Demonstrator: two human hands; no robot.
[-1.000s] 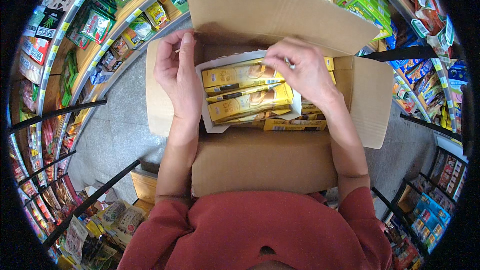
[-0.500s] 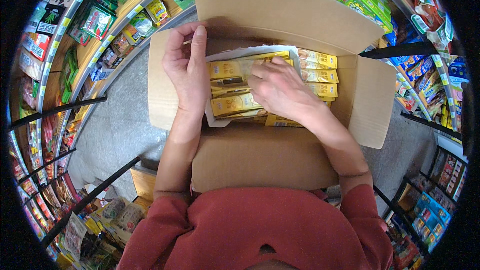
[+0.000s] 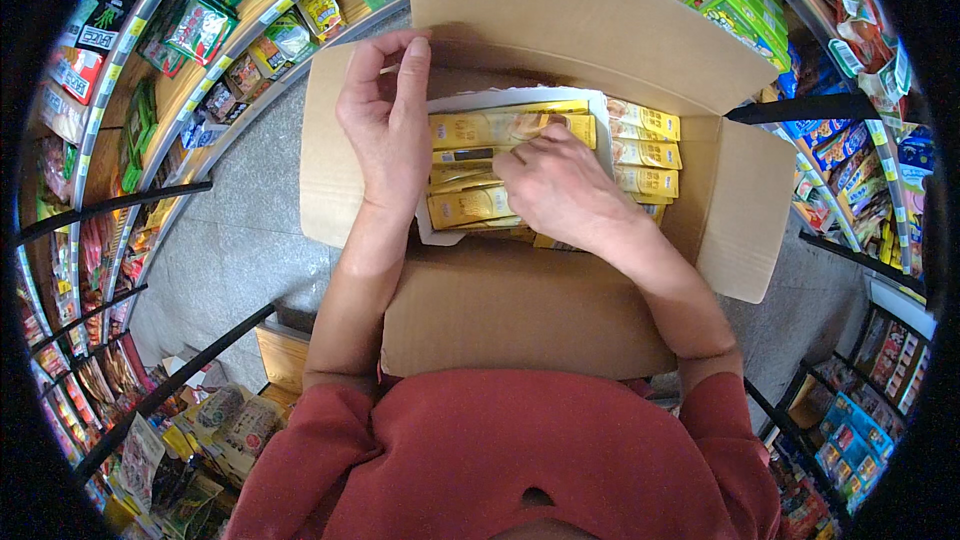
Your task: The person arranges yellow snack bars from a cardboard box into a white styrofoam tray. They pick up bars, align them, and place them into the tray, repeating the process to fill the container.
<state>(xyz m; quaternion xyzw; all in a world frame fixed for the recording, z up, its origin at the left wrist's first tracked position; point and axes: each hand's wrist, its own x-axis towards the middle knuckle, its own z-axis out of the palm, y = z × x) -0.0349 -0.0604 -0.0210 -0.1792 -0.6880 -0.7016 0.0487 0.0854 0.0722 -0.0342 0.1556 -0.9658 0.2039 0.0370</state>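
Note:
An open cardboard box [image 3: 560, 310] stands in front of me. Inside it a white inner carton [image 3: 603, 130] holds flat yellow packets [image 3: 468, 208] in rows, with one dark packet edge among them. My right hand [image 3: 565, 180] reaches in from the right, its bent fingers closed on a yellow packet [image 3: 490, 127] near the carton's far side; the fingertips are partly hidden. At the box's left flap, my left hand [image 3: 385, 125] is raised with the thumb up and fingers loosely curled apart from it, and I see nothing held there.
More yellow packets [image 3: 645, 153] lie in the box to the right of the inner carton. Curved shelves of packaged snacks [image 3: 200, 30] run along the left, with green boxes [image 3: 735, 5] at the far right. Black rails [image 3: 800, 107] cross both sides. Grey floor [image 3: 240, 230] shows beside the box.
The view has shifted slightly, so the box sits a little more to the right. Both hands hold nearly the same places, with the right hand still among the packets.

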